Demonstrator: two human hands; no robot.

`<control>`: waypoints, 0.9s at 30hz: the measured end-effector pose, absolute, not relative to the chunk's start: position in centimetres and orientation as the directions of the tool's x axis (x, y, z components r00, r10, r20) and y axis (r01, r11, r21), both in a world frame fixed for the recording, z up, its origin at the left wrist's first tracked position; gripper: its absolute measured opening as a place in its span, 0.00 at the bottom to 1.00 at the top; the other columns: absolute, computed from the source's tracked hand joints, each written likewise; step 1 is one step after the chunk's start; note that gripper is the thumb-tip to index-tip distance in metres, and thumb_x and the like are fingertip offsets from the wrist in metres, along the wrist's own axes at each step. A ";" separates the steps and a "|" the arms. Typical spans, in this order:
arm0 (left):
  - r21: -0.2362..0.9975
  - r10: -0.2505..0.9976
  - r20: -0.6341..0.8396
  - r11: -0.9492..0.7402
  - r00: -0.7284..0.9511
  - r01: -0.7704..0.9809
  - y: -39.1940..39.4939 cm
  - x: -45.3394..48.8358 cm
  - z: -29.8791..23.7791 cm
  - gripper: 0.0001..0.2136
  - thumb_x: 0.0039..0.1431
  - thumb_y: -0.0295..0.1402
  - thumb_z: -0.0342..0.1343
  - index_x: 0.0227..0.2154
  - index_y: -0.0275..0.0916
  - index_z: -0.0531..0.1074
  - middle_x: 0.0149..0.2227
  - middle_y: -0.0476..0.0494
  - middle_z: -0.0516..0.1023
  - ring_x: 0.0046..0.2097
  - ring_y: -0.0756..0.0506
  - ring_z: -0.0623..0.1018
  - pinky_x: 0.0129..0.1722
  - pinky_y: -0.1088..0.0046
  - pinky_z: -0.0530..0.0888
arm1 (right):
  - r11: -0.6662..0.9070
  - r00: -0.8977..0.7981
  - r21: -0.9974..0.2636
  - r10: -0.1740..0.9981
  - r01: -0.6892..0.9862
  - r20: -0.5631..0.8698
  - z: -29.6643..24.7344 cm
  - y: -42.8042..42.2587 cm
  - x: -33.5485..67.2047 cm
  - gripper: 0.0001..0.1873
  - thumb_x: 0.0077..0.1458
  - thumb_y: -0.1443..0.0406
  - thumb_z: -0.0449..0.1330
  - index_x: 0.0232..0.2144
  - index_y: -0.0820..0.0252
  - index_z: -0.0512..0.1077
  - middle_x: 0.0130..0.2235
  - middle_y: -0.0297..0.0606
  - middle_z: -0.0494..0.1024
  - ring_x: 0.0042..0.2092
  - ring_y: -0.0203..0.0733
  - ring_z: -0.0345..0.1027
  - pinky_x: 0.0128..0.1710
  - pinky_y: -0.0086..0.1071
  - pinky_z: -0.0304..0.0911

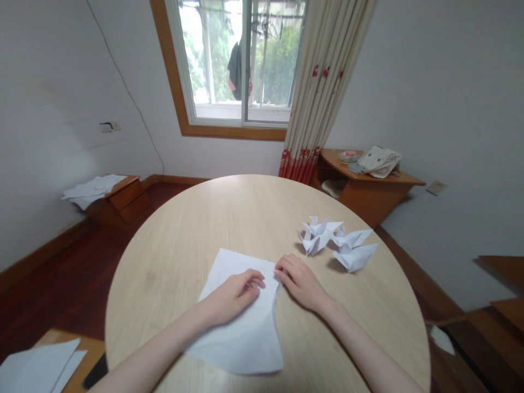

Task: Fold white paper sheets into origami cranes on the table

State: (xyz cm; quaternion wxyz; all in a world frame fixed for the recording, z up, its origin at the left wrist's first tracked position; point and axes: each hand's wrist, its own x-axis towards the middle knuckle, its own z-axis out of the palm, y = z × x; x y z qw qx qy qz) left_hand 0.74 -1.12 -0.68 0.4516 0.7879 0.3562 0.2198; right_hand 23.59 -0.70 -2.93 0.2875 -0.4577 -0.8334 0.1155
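Observation:
A white sheet of paper (249, 344) lies on the round wooden table in front of me, its near edge slightly lifted and curved. Across its middle rests my left hand (241, 295), fingers loosely bent, thumb apart from them, with nothing visible between. At the sheet's far right corner my right hand (298, 278) pinches the paper's edge between thumb and fingers; the fingertips partly cover that corner. Beyond the right hand stand several folded white paper birds, among them one paper bird (355, 257) nearest to me.
The round table (184, 229) has a pale wood top. At lower left, white sheets (41, 365) lie on a wooden surface. A small cabinet (126, 199) with papers stands at left. Back right, a wooden desk (356, 191) holds a cloth bag (380, 162), beside a curtain (323, 82).

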 end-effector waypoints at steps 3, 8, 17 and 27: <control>0.843 0.763 0.014 -0.357 0.646 0.402 -1.3 0.8 -0.6 0.12 0.62 0.30 0.49 0.47 0.38 0.68 0.46 0.41 0.76 0.46 0.44 0.75 0.47 0.67 0.69 | 0.536 -0.397 -0.484 0.842 0.692 0.366 -2.7 -0.7 23.7 0.11 0.65 0.64 0.49 0.30 0.57 0.65 0.32 0.38 0.72 0.37 0.43 0.64 0.37 0.36 0.60; 0.805 0.771 0.028 -0.395 0.636 0.443 -1.2 0.7 -0.6 0.14 0.57 0.29 0.55 0.47 0.37 0.67 0.46 0.40 0.74 0.46 0.43 0.73 0.50 0.65 0.69 | 0.521 -0.396 -0.511 0.853 0.683 0.341 -2.7 -0.9 23.8 0.09 0.63 0.63 0.53 0.29 0.58 0.66 0.30 0.36 0.71 0.35 0.42 0.65 0.36 0.35 0.59; 0.698 0.734 0.105 -0.535 0.671 0.476 -0.8 0.5 -1.1 0.17 0.55 0.30 0.61 0.46 0.38 0.64 0.47 0.40 0.71 0.50 0.40 0.71 0.51 0.59 0.68 | 0.564 -0.442 -0.516 0.826 0.645 0.350 -2.3 -1.2 23.6 0.05 0.59 0.67 0.56 0.29 0.58 0.67 0.30 0.36 0.72 0.35 0.42 0.63 0.36 0.36 0.59; 0.477 0.721 0.157 -0.654 0.675 0.587 -0.5 0.5 -1.4 0.26 0.53 0.44 0.63 0.50 0.38 0.63 0.53 0.36 0.68 0.53 0.35 0.67 0.52 0.54 0.65 | 0.605 -0.485 -0.518 0.796 0.605 0.362 -2.7 -1.2 23.6 0.09 0.56 0.75 0.52 0.33 0.58 0.68 0.36 0.38 0.73 0.41 0.44 0.64 0.41 0.38 0.61</control>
